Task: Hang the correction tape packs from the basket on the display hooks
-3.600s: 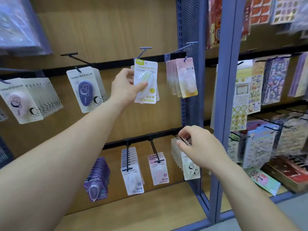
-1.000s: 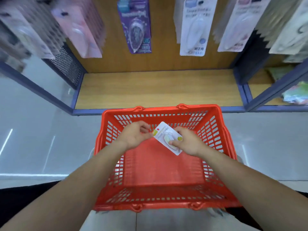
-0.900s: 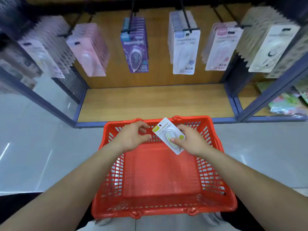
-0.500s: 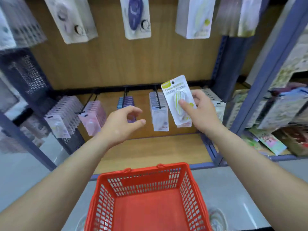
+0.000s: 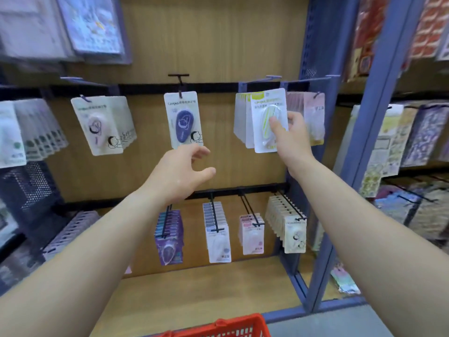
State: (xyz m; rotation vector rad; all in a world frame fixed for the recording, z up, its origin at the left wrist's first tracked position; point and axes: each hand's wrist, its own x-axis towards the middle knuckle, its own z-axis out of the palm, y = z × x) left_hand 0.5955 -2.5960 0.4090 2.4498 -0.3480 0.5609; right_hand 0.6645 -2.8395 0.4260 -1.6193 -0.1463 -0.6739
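I face a shop shelving bay with a light wooden back panel [image 5: 218, 45] crossed by two black rails [image 5: 213, 87]. A blue metal upright [image 5: 369, 117] and a perforated blue side panel [image 5: 320, 40] close its right side. Below lie a wooden bottom shelf [image 5: 206, 288] and pale grey floor [image 5: 352, 322]. The bay to my right holds sticker sheets [image 5: 420, 135].

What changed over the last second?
The right hand lifted the yellow-green pack out of the red basket up to the top-row hook, in front of matching packs. The left hand let go of it and hovers open lower down. The right hand's pinch on the pack is unchanged.
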